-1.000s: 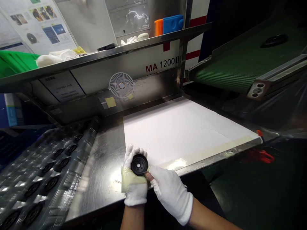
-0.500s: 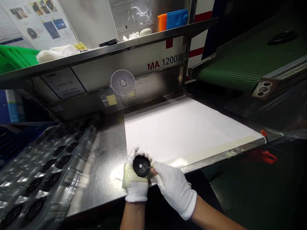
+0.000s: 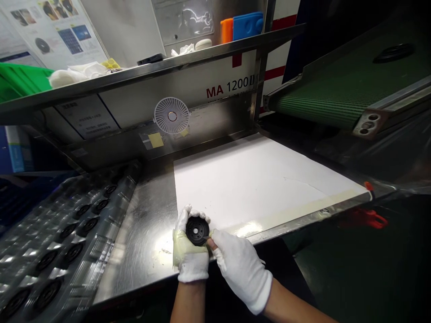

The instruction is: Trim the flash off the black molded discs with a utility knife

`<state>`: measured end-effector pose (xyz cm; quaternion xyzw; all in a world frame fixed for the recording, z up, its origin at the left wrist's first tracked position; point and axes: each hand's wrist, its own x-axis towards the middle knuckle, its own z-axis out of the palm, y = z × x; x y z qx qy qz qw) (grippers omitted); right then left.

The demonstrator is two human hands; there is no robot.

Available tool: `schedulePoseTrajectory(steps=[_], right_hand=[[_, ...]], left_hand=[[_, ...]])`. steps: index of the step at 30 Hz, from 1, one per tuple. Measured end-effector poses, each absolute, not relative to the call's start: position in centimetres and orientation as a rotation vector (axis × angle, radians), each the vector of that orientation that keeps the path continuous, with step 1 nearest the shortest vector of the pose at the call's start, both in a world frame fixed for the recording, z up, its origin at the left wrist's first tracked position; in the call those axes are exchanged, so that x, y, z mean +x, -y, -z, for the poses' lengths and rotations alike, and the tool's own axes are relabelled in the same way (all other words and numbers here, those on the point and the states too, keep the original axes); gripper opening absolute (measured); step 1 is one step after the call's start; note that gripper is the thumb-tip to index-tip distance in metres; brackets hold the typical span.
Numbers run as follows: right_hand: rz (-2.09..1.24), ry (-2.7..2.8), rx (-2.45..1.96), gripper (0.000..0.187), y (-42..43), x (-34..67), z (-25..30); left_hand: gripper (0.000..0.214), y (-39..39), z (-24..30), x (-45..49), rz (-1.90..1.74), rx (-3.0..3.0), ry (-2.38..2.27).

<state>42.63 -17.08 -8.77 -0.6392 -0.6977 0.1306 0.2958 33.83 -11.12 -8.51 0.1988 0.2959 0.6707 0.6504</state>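
Note:
My left hand (image 3: 190, 262), in a white glove wrapped with pale yellow tape, holds a black round moulded disc (image 3: 197, 231) with a central hole, its face upward. My right hand (image 3: 240, 269), also white-gloved, reaches in from the right. Its fingertips pinch a thin pointed tool (image 3: 204, 237) against the disc's rim, though the tool is small and hard to make out. Both hands are above the front edge of a stainless steel table (image 3: 134, 242), next to a white sheet (image 3: 256, 184).
A clear plastic tray (image 3: 60, 242) holding several black discs lies to the left. A green conveyor belt (image 3: 336, 94) carrying a black disc (image 3: 393, 53) is at upper right. A steel shelf (image 3: 144, 72) with gloves and sundries runs overhead, above a small white fan (image 3: 171, 115).
The view has shifted slightly. My right hand has moved a little left and closer in, and the disc sits at a slightly different angle in my left hand.

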Motion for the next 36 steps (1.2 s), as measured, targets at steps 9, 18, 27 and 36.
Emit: schedulePoseTrajectory(steps=[9, 18, 27, 36], right_hand=[[-0.441, 1.838, -1.607, 0.018, 16.7, 43.5, 8.4], [-0.364, 1.842, -1.685, 0.021, 17.2, 42.7, 8.7], [-0.371, 1.884, -1.661, 0.021, 17.4, 42.2, 8.5], [-0.331, 1.814, -1.694, 0.018, 17.0, 43.3, 7.9]], left_hand=[[0.032, 12.4, 6.2, 32.7, -1.286, 0.377, -0.670], [0.008, 11.4, 6.8, 33.5, -1.385, 0.201, -0.644], [0.026, 11.7, 6.2, 32.8, -1.359, 0.325, -0.662], [0.011, 11.4, 6.4, 32.6, -1.249, 0.314, -0.616]])
